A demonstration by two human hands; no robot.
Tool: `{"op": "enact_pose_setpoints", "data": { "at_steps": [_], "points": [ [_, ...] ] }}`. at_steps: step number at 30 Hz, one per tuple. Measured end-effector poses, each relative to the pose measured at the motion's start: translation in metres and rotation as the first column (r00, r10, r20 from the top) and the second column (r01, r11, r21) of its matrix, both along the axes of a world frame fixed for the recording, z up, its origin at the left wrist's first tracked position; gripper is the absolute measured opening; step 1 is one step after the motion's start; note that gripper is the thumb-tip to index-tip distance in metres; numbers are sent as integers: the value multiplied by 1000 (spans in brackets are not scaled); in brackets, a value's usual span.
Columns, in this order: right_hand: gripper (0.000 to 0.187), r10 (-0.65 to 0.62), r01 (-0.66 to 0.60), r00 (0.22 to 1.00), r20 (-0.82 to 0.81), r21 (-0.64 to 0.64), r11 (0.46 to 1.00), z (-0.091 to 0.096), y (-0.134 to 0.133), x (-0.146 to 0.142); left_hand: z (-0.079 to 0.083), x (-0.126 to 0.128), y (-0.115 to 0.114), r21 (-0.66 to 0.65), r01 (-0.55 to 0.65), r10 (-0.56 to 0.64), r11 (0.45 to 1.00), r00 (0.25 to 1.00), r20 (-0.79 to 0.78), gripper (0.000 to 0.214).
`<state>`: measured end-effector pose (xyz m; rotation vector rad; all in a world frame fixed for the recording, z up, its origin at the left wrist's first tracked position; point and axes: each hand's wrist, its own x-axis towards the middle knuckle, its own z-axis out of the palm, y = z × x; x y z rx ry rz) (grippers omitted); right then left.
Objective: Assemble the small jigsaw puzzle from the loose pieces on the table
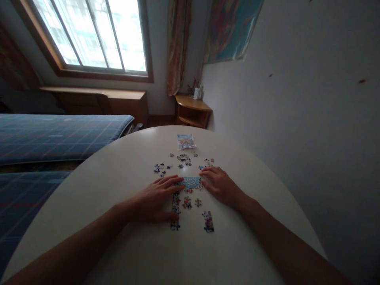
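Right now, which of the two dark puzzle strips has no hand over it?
The short strip at lower right: bare tabletop surrounds it, whereas the longer strip to its left is partly covered by the left hand.

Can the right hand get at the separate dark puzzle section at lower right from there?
Probably yes: the right hand is just beyond the dark puzzle section, and only bare tabletop shows between them.

Bright window upper L, wood desk below, plaid mattress L, corner cabinet bkgd, dim wall R.
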<state>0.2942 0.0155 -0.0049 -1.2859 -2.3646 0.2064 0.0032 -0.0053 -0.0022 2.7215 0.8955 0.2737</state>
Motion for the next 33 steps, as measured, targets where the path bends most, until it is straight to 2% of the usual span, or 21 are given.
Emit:
{"op": "enact_pose_setpoints", "data": {
  "at_steps": [7,14,22,33],
  "points": [
    [25,-1,1,1000,5,0,1000,-1,0,0,-1,1,0,-16,0,0,1000,999,44,78],
    [25,-7,7,1000,10,-15,1000,1,-2,-1,1,2,-1,-53,-25,30,998,995,96,87],
    [27,0,0,1000,13,-14,1000,1,-2,-1,-2,3,-2,-55,-53,59,997,994,96,94],
    [29,2,-2,1000,26,-15,1000,0,-2,0,0,2,-3,-76,-75,80,994,995,67,99]
  ]
}}
